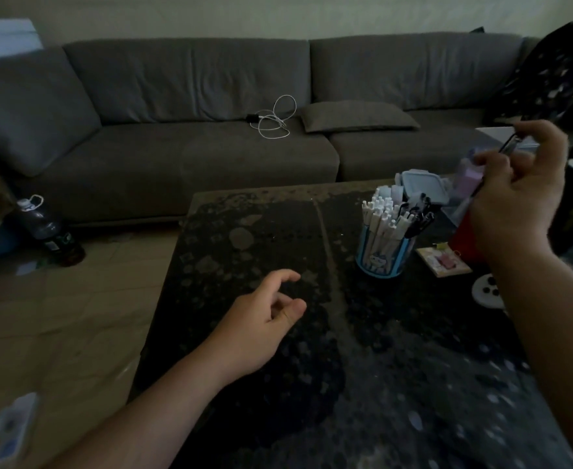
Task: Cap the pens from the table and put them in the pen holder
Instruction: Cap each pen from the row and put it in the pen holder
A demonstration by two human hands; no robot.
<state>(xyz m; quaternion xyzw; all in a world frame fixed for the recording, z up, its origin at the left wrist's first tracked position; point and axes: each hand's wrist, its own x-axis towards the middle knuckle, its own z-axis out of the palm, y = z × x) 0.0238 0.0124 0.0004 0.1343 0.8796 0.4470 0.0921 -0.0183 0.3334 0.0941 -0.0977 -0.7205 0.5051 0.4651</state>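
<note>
The left hand (pixel 264 319) hovers loosely curled and empty above the dark speckled stone table (pixel 278 384), bare surface all around it. Beyond and to its right stands the blue cylindrical pen holder (pixel 381 253), crammed with pens. Above it, the right hand (pixel 518 194) pinches a slim dark pen (pixel 508 147), tilted up-right.
</note>
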